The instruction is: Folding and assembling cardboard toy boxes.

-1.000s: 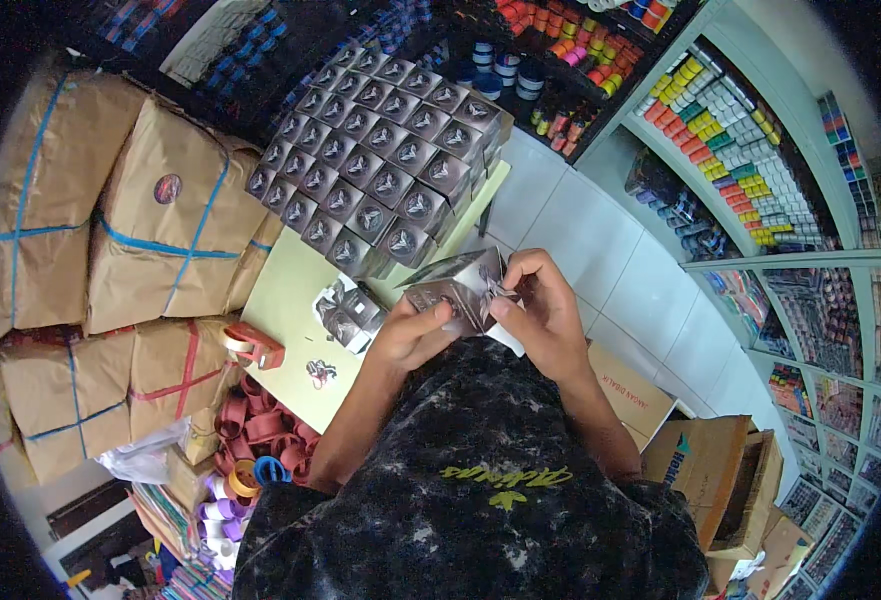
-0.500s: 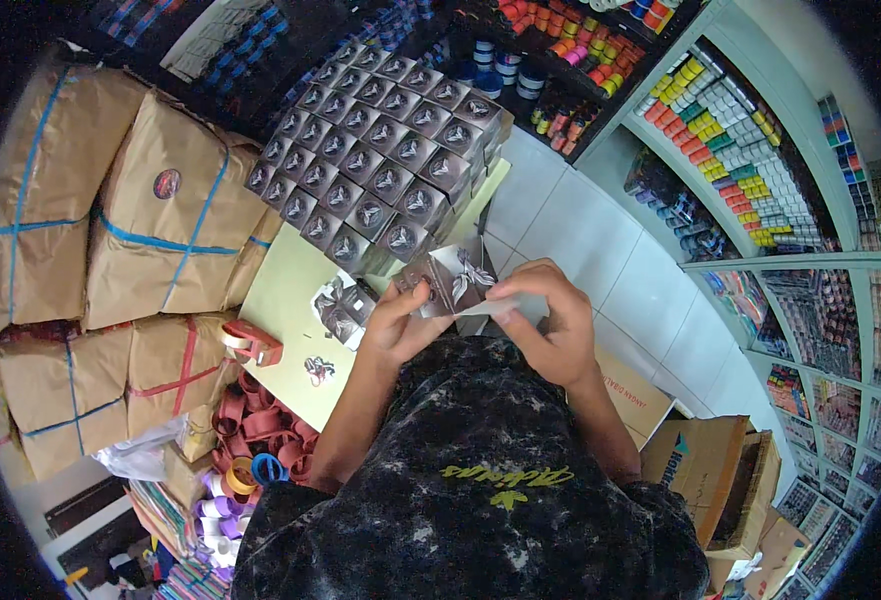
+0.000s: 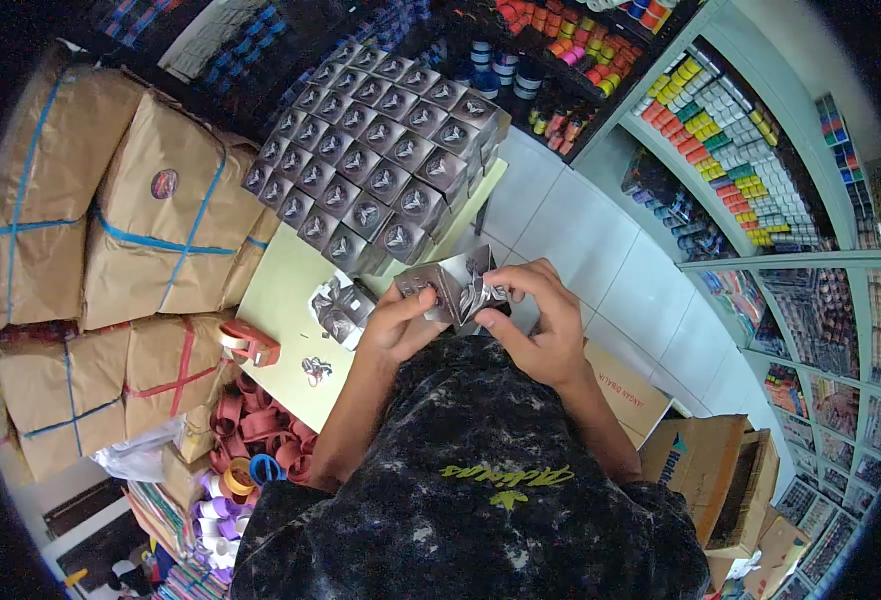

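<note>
Between my two hands, in front of my chest, is a small dark grey box with a pale printed motif. My left hand grips its left side, the thumb lying along the near face. My right hand pinches the right end of the box, thumb below and forefinger on the printed panel. On the pale yellow table, just left of the box, lies a white and grey bundle. Past my hands stands a tall stack of matching boxes in neat rows.
A red tape dispenser and a small pile of dark-and-white bits sit on the table. Large brown wrapped parcels are piled at the left. Below are dark red rolls. Cardboard boxes and thread-filled shelves line the right.
The pale flap that stuck out by my right fingers has folded in against the box. My right hand has shifted slightly left, and the box looks squarer.
</note>
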`<state>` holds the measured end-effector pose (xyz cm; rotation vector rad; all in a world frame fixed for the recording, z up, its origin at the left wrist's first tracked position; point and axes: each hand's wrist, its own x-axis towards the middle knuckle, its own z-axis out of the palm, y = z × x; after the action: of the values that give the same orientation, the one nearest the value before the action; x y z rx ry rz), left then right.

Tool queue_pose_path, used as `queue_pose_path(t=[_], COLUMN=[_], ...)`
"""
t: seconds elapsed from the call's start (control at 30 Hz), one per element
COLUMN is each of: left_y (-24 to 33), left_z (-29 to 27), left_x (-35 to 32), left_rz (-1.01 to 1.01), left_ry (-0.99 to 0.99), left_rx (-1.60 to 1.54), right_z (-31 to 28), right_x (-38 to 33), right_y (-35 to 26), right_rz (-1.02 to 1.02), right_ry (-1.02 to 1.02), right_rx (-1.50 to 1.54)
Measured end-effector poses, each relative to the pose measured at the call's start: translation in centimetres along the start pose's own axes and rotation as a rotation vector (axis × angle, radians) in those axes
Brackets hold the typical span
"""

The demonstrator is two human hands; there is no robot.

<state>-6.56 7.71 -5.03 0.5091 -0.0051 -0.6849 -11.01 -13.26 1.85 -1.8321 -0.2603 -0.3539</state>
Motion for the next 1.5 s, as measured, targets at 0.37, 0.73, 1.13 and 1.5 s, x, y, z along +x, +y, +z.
queue_pose_path(t=[0.37,0.73,1.13,1.5], left_y=[-0.2,0.7,0.8,0.3], left_z=[-0.3,-0.4,-0.3,2.7], left_x=[0.2,-0.7,-0.9,0.4], left_rz=[0.022,-0.077,-0.181,-0.063], left_ry=[-0.023,-0.035,-0.052,0.08], left_rx=[-0.036,0.081,0.256,0.432], right_z=[-0.5,-1.3,-0.3,-0.5], right_x=[-0.1,0.2,-1.1,-0.6], right_y=[0.0,0.1,0.9,0.4], right_rz=[-0.112,0.025,0.304,0.235], right_ry=[-0.004,-0.067,-0.049,-0.034], right_rx=[-0.127,0.003,0.403,0.278])
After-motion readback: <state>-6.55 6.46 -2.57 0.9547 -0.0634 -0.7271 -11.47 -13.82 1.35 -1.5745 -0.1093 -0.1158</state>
